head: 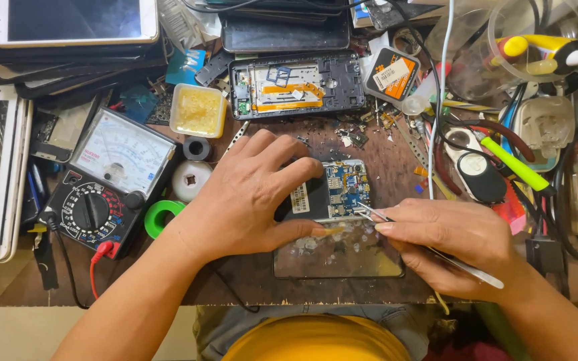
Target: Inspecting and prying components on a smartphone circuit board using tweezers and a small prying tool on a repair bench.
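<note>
1. Phone circuit board lies between both hands on a dark work mat.
2. Left hand pins its edge, fingers spread.
3. Right hand pinches metal tweezers; tips at the board's near edge call for steady, light pressure.

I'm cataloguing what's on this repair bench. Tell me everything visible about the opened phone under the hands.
The opened phone lies flat on the wooden bench, back cover off. Its upper part shows a blue circuit board with small metal shields and a white label; the lower bay is dark, glossy and smeared with residue. The left hand presses on its top left, while the right hand holds metal tweezers, tips at the board's lower edge.
</note>
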